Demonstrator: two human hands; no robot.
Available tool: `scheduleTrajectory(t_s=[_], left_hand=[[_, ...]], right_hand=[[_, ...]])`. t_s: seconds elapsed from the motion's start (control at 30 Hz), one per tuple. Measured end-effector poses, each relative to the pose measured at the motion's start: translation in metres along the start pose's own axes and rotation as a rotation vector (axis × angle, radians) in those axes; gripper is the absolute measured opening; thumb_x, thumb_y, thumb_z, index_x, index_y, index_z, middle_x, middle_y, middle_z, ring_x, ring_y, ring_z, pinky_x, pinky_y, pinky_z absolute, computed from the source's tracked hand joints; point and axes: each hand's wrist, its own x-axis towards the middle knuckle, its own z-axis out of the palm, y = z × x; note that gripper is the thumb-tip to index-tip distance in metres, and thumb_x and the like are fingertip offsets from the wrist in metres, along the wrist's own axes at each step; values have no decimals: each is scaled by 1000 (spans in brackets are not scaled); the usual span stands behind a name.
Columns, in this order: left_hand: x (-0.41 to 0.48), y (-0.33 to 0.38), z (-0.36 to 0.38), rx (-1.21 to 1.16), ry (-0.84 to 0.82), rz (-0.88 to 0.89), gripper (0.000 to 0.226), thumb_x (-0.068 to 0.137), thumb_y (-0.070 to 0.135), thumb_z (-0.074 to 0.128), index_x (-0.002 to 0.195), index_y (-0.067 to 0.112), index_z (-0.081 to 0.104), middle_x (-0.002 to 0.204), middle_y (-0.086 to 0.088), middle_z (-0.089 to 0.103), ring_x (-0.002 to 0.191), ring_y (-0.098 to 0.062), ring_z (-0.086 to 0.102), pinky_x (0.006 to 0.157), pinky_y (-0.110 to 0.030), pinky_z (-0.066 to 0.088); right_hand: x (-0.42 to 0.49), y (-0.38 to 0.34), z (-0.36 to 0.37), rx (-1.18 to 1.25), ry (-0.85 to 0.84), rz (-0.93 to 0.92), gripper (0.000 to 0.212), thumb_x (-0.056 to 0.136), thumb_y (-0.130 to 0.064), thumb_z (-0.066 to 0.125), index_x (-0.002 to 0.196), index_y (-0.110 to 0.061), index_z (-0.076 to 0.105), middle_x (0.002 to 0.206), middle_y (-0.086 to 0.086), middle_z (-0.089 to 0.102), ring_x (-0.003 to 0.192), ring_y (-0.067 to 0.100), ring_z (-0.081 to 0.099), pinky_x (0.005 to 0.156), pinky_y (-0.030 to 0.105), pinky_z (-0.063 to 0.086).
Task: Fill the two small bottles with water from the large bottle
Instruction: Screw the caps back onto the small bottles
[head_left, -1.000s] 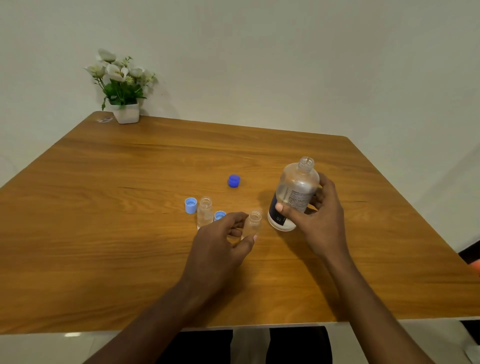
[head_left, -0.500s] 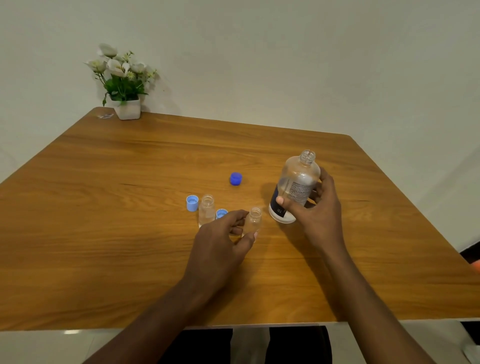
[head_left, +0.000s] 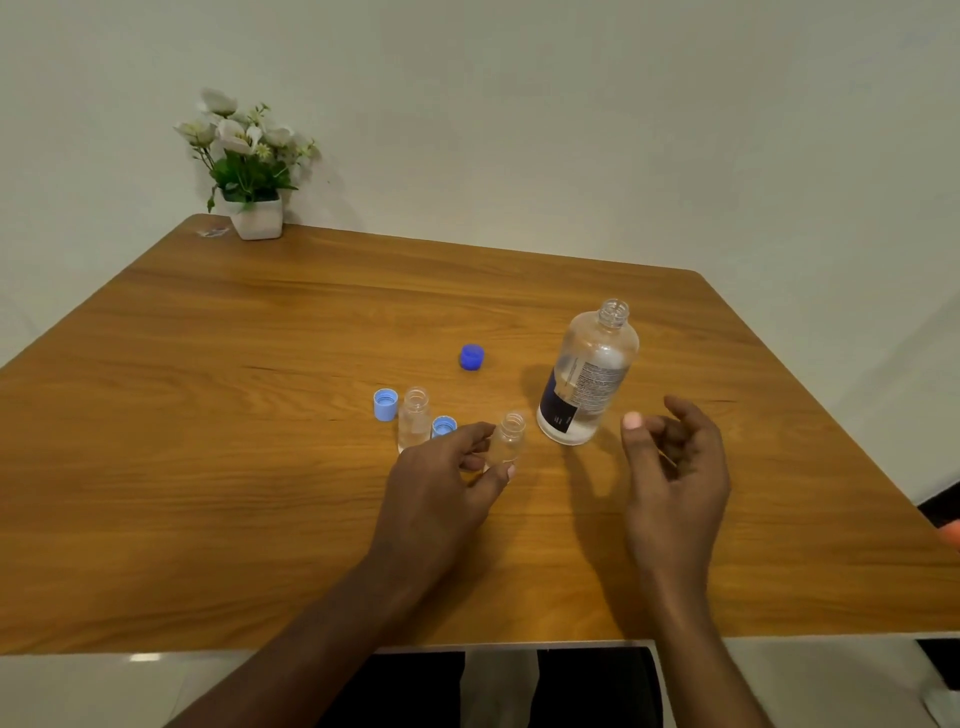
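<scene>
The large clear bottle (head_left: 589, 376) stands upright and uncapped on the wooden table (head_left: 260, 467), with a dark label low on its side. My right hand (head_left: 675, 467) hovers just in front of it, fingers loosely curled, holding nothing. A small clear bottle (head_left: 508, 441) stands open-topped between the thumb and fingers of my left hand (head_left: 441, 483). The other small bottle (head_left: 414, 418) stands upright to the left, uncapped, with some water in it. Two light blue caps (head_left: 385, 404) (head_left: 443, 426) lie beside it. A dark blue cap (head_left: 471, 357) lies further back.
A white pot of white flowers (head_left: 254, 176) stands at the table's far left corner, with a small scrap (head_left: 213, 232) beside it. The table's near edge runs just in front of my body.
My right hand has let go of the large bottle and drawn back toward me. The bottle now stands alone on the table. My left hand stays on the small bottle.
</scene>
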Motion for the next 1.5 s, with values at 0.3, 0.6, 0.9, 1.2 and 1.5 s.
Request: scheduleTrajectory(t_s=[0.3, 0.6, 0.9, 1.2, 1.5], left_hand=[[-21, -4, -26, 121, 96, -8, 25, 79, 28, 72, 104, 28, 69, 77, 15, 63, 68, -3, 59, 66, -33, 53], [4, -32, -72, 141, 281, -107, 25, 81, 19, 67, 106, 20, 66, 81, 5, 62, 65, -15, 57, 66, -37, 51], [48, -49, -72, 415, 78, -191, 58, 79, 36, 67, 133, 22, 51, 120, 3, 55, 100, -19, 57, 80, -36, 47], [49, -47, -76, 334, 59, -218, 28, 78, 44, 67, 104, 31, 66, 110, 10, 66, 94, -14, 64, 77, -35, 51], [1, -30, -91, -51, 206, -123, 28, 83, 19, 68, 108, 32, 64, 98, 15, 67, 87, -3, 64, 80, -33, 54]], right_hand=[[-26, 4, 15, -6, -218, 55, 40, 82, 4, 66, 111, -23, 62, 92, -6, 65, 85, 2, 61, 75, 15, 50], [-40, 8, 19, -19, -147, 81, 44, 80, 10, 61, 110, -22, 61, 89, -4, 62, 83, 8, 59, 76, 24, 51], [-34, 8, 24, -97, -350, 126, 55, 77, 8, 67, 117, -28, 58, 104, -9, 64, 98, 2, 60, 80, 17, 47], [-35, 4, 41, -169, -392, 111, 63, 72, -20, 83, 128, -25, 57, 120, -11, 62, 110, 2, 56, 96, 29, 49], [-35, 8, 47, -165, -378, 76, 53, 71, -23, 83, 120, -21, 64, 108, -10, 69, 102, 3, 63, 88, 28, 53]])
